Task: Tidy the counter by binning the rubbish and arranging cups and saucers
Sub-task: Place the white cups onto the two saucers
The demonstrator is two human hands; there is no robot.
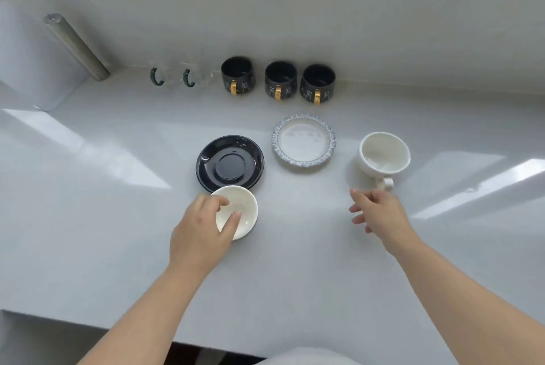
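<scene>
My left hand point(203, 232) grips a small white saucer point(243, 208) by its near rim, just in front of a black saucer point(230, 162). To the right of the black one lies a white saucer with a blue patterned rim point(303, 140). A white cup point(383, 155) stands further right, its handle pointing toward me. My right hand point(380, 211) hovers just short of that handle, fingers loosely apart and holding nothing. Three black cups with gold handles point(280, 79) line the back wall.
Two clear glass cups with green handles point(177, 77) stand left of the black cups. A grey cylinder point(76, 47) leans at the back left beside a white appliance point(32, 60). The counter's front edge point(118, 326) runs near my body.
</scene>
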